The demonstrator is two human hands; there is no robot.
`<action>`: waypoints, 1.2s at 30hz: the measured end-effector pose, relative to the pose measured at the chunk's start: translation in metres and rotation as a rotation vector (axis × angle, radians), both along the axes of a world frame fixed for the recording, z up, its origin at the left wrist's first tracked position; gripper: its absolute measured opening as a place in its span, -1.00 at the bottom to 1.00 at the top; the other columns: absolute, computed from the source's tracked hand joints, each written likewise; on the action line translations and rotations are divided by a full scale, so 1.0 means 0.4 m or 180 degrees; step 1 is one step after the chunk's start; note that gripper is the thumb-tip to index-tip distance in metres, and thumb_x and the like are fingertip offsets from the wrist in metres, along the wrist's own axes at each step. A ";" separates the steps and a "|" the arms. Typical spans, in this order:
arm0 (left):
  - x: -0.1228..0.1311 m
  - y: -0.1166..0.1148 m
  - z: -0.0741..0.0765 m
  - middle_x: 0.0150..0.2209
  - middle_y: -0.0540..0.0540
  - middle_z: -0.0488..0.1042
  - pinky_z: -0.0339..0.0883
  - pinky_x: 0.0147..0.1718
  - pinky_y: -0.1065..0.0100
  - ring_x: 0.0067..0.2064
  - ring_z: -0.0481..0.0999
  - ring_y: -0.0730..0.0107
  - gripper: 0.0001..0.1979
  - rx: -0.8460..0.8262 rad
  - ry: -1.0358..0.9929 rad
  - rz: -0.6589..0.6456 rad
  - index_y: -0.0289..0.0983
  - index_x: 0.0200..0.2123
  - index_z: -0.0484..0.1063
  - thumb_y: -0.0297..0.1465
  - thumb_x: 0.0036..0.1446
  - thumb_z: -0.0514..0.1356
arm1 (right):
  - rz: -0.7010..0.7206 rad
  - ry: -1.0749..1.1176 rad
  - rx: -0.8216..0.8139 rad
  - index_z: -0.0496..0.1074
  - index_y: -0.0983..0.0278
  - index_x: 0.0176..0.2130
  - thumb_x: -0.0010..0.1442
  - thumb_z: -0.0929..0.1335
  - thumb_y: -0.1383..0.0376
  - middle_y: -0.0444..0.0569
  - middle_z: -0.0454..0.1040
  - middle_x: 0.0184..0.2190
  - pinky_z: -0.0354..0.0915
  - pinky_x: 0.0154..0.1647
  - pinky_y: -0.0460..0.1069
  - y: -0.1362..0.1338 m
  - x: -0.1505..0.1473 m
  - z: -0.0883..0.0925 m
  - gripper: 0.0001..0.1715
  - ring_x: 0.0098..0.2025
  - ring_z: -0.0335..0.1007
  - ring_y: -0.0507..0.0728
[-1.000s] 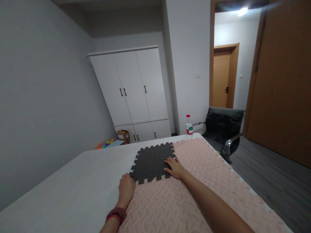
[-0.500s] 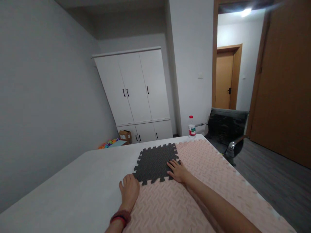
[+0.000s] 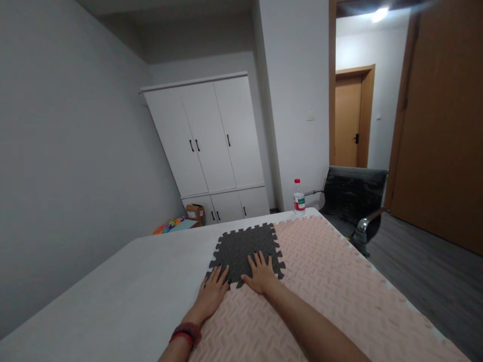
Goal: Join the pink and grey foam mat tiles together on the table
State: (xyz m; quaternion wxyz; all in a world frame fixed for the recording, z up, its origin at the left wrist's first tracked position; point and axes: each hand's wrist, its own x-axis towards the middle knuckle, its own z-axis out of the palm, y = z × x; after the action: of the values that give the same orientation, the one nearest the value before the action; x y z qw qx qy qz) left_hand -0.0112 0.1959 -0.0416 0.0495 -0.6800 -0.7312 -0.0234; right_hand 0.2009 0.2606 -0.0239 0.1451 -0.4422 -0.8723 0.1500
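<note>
A dark grey foam puzzle tile (image 3: 241, 246) lies on the white table (image 3: 124, 291), its toothed right and near edges meeting a large pink foam mat (image 3: 320, 281). My left hand (image 3: 213, 294) rests flat with fingers spread on the tile's near left corner. My right hand (image 3: 259, 274) lies flat, fingers spread, on the tile's near edge where it joins the pink mat. Neither hand holds anything. A red and dark band sits on my left wrist.
A water bottle (image 3: 299, 197) with a red cap stands at the table's far edge. A black office chair (image 3: 354, 201) is beyond the right side. A white wardrobe (image 3: 209, 146), a cardboard box (image 3: 195, 212) and colourful pieces (image 3: 166, 225) sit at the back. A doorway opens at the right.
My left hand opened from a curled pose beside the tile to flat on its near corner. My right hand slid from the tile's right edge to its near edge.
</note>
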 end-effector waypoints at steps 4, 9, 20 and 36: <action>-0.007 0.007 -0.004 0.32 -0.07 -0.09 -0.16 0.23 0.06 0.32 -0.15 0.23 -0.36 -0.0108 -0.0171 0.0000 -0.07 0.26 -0.13 0.01 0.16 -0.19 | 0.0104 0.0060 -0.0185 -0.10 0.31 0.29 0.12 0.07 -0.21 0.19 -0.21 0.31 -0.46 0.20 0.40 0.023 0.002 0.003 -0.03 0.33 -0.47 0.35; 0.002 -0.003 0.020 0.31 -0.06 -0.07 -0.18 0.23 0.07 0.32 -0.14 0.24 -0.36 -0.0139 -0.0349 0.0069 -0.05 0.25 -0.10 0.02 0.15 -0.15 | 0.0242 0.0235 -0.0270 0.11 0.26 0.22 0.18 0.14 -0.07 0.11 0.06 0.25 -0.08 0.22 0.16 0.077 0.117 0.065 -0.25 0.28 -0.10 0.20; 0.036 0.008 0.024 0.25 -0.41 0.01 -0.09 0.10 -0.26 0.28 -0.01 -0.05 -0.27 0.0389 -0.0575 0.1328 -0.32 0.24 -0.05 0.01 0.12 -0.21 | -0.1134 -0.0092 0.0125 0.11 0.55 0.20 0.22 0.08 0.05 0.28 0.02 0.24 -0.16 0.27 0.12 0.166 0.808 0.022 -0.23 0.29 -0.12 0.24; 0.322 0.365 0.139 0.25 -0.16 0.06 -0.03 0.18 -0.11 0.23 0.09 0.09 -0.46 0.0073 -0.0514 -0.0197 -0.20 0.17 0.10 -0.15 0.17 0.06 | -0.1075 -0.0223 0.0286 0.06 0.35 0.25 0.20 0.06 -0.09 0.07 -0.03 0.28 -0.12 0.26 0.08 0.178 0.816 -0.026 -0.18 0.31 -0.19 0.18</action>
State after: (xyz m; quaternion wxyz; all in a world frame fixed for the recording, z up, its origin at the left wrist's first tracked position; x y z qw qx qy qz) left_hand 0.1175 0.3417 0.0140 -0.0026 -0.6976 -0.7111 -0.0881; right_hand 0.5272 0.3317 -0.0343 0.1574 -0.5804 -0.7960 0.0689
